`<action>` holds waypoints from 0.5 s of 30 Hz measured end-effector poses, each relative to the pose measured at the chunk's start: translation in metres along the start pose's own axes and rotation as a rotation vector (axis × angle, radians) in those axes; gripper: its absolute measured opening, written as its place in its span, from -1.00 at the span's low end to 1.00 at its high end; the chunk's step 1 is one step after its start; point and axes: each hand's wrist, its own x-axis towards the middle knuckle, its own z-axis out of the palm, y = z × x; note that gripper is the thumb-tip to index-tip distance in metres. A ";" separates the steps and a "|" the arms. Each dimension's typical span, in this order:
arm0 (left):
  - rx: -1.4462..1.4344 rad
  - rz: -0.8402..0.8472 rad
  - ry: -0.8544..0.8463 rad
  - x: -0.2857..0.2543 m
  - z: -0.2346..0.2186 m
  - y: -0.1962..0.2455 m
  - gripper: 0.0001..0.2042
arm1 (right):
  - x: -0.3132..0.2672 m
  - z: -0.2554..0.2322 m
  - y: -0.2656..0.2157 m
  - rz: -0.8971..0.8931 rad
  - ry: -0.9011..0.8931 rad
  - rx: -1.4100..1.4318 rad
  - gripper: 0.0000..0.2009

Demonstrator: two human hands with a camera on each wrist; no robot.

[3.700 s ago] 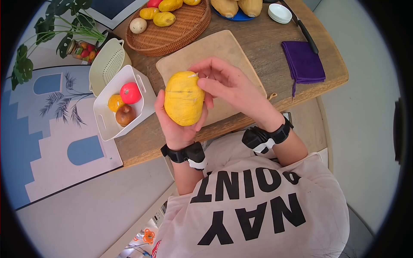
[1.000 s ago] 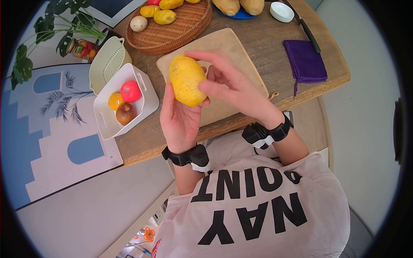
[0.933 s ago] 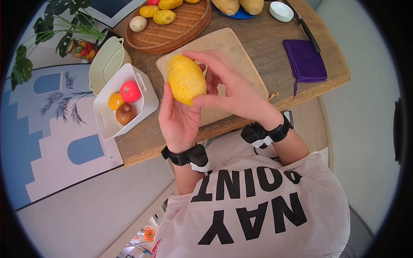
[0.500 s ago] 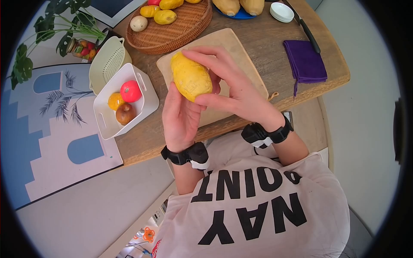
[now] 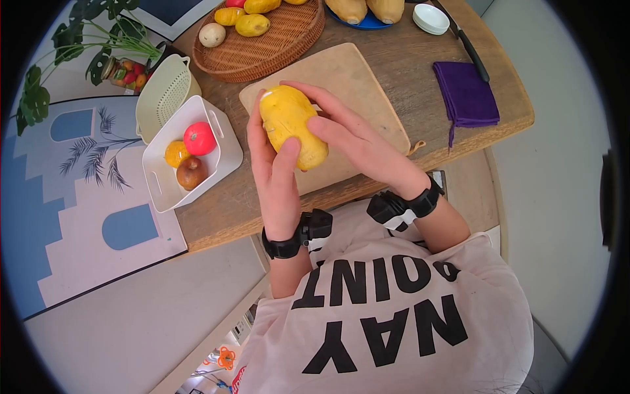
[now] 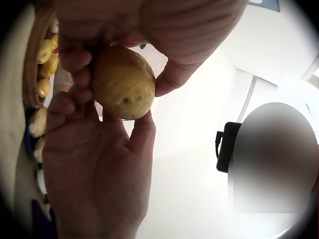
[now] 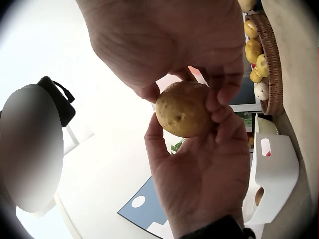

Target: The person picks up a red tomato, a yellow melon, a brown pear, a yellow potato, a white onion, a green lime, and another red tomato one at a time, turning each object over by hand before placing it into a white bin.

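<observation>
A yellow potato (image 5: pixel 289 121) with scratched skin is held up in both hands, over a tan cutting board (image 5: pixel 357 75). My left hand (image 5: pixel 272 180) grips it from the near left, thumb pressed on its upper face. From the other side my right hand (image 5: pixel 364 141) holds it, thumb on the side and fingers round the far end. Up close in the left wrist view, one rounded end of the potato (image 6: pixel 124 82) shows small dimples. In the right wrist view the potato (image 7: pixel 182 109) sits between both sets of fingertips.
A white bin (image 5: pixel 226 154) holds a red, a yellow-orange and a brown round item at the left, beside a pale green colander (image 5: pixel 167 92). Farther back stand a wicker basket (image 5: pixel 289 36) and blue plate (image 5: pixel 369 25). A knife (image 5: pixel 471 56) and purple cloth (image 5: pixel 466 98) lie right.
Both hands have turned the potato about, showing different sides. Since half a second ago my left wrist has rotated and its thumb has come onto the potato's upper face.
</observation>
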 end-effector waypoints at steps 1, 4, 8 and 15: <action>0.018 0.042 0.017 0.000 0.004 -0.003 -0.46 | 0.000 0.001 0.000 -0.033 -0.005 -0.031 -0.39; 0.126 0.133 0.112 0.004 0.011 -0.011 -0.53 | 0.000 0.007 0.002 -0.138 -0.009 -0.205 -0.42; 0.115 0.123 0.180 0.005 0.010 -0.016 -0.56 | -0.001 0.013 0.007 -0.277 0.031 -0.500 -0.46; 0.344 0.315 0.143 0.007 0.017 -0.018 -0.52 | 0.004 0.017 0.011 -0.301 0.151 -0.226 -0.54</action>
